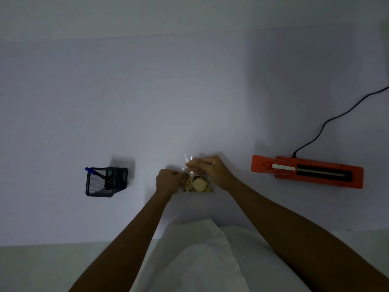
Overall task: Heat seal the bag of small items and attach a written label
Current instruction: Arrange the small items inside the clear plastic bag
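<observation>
**Dimly lit, a clear bag is held open over a heap of small items**

Seen from a head-worn camera looking down, a clear plastic bag point(188, 165) is gripped at the middle of a pale table point(147, 102). The right hand point(207, 168) is closed on the bag's upper part, thumb and fingers pinched on the film. The left hand point(169, 179) is curled shut at the bag's lower left edge; whether film or one of the items is pinched there cannot be told from the picture. Both bare forearms reach in from the lower edge of the view, over a white cloth point(200, 260) at the near side.

Just below and between the hands, a small heap of tan items point(199, 184) is seen on the table, a round, light-coloured piece uppermost. Whether the heap lies inside the bag or beneath its mouth cannot be made out, the film being nearly invisible in the low light.

Well apart to the right, an orange heat sealer point(307, 171) is laid flat, its black strip running lengthwise and a white bar resting near its left end. A black cord point(336, 116) is led from its far edge off towards the upper right.

To the left, a black mesh holder point(104, 182) is stood on the table, with a blue-capped pen point(94, 171) leaning inside it. A small white object point(132, 181) is seen touching the holder's right side; what it is cannot be told.
</observation>
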The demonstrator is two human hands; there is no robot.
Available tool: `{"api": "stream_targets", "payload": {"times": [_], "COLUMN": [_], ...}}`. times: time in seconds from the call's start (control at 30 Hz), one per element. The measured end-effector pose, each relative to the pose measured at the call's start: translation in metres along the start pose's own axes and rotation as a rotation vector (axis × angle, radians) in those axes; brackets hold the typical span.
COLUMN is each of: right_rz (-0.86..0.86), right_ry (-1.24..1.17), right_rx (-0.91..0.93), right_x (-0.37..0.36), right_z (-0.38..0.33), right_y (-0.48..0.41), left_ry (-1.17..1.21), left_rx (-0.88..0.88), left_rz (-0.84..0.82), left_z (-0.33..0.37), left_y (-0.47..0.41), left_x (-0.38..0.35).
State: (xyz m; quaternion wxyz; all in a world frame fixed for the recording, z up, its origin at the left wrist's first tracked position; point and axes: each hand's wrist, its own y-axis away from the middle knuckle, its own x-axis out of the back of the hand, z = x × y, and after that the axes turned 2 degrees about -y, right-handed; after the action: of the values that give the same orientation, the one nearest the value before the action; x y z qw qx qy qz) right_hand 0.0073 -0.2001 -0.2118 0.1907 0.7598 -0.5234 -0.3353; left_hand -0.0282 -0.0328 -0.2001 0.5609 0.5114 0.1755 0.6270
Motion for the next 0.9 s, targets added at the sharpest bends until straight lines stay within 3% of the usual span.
{"api": "stream_targets", "payload": {"times": [0.3,0.43,0.5,0.57,0.67,0.9], "right_rz": [0.017,0.016,0.017,0.030,0.029,0.031], "right_ry": [0.036,-0.004,-0.029,-0.035,-0.005,0.014], "right_rx": [-0.028,-0.052,-0.061,-0.060,-0.051,-0.053], "right_x": [0.003,0.003,0.002,0.002,0.002,0.001], "right_z": [0.007,0.004,0.001,0.000,-0.001,-0.004], "right_y": [-0.003,-0.003,-0.002,-0.002,0.000,0.002], "left_ry": [-0.060,-0.274,-0.291,-0.370,-0.527,-0.737], "left_rx": [-0.072,-0.368,-0.579,-0.736,-0.830,-0.990], "left_rz": [-0.010,0.232,0.192,0.038,-0.073,0.047], "left_z": [-0.003,0.000,0.004,0.007,0.008,0.007], "left_y": [0.004,0.016,0.023,0.029,0.034,0.032], "left_x": [0.003,0.005,0.006,0.005,-0.003,-0.016]}}
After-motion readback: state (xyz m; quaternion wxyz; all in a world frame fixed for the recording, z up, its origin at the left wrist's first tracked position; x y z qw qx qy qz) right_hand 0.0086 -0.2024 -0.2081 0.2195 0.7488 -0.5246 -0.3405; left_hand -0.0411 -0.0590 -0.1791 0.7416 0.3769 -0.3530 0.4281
